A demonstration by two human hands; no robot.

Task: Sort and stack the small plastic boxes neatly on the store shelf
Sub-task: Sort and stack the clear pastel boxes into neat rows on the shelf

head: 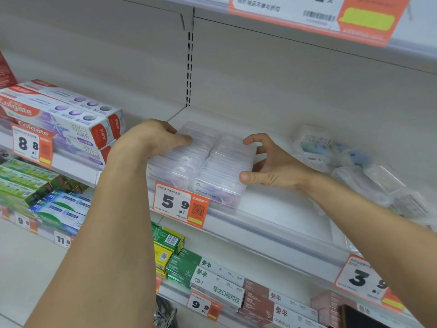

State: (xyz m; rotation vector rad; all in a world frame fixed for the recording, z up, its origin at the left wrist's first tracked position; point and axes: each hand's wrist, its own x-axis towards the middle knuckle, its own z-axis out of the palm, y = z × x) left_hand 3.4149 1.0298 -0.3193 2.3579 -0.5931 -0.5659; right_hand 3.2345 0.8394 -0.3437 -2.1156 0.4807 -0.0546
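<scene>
Two rows of small clear plastic boxes (212, 162) stand side by side on the white store shelf (272, 209), with purple and white contents showing through. My left hand (158, 138) grips the left row from its left side, thumb across the top. My right hand (267, 166) rests against the right side of the right row, thumb at the front corner box and index finger curved over the rear boxes. Both hands bracket the block of boxes.
Loose clear packets (354, 171) lie in a heap on the shelf to the right. Colgate toothpaste cartons (59, 114) fill the shelf to the left. A price tag reading 5.9 (179, 202) hangs at the shelf lip. Green and brown cartons (212, 275) line the shelf below.
</scene>
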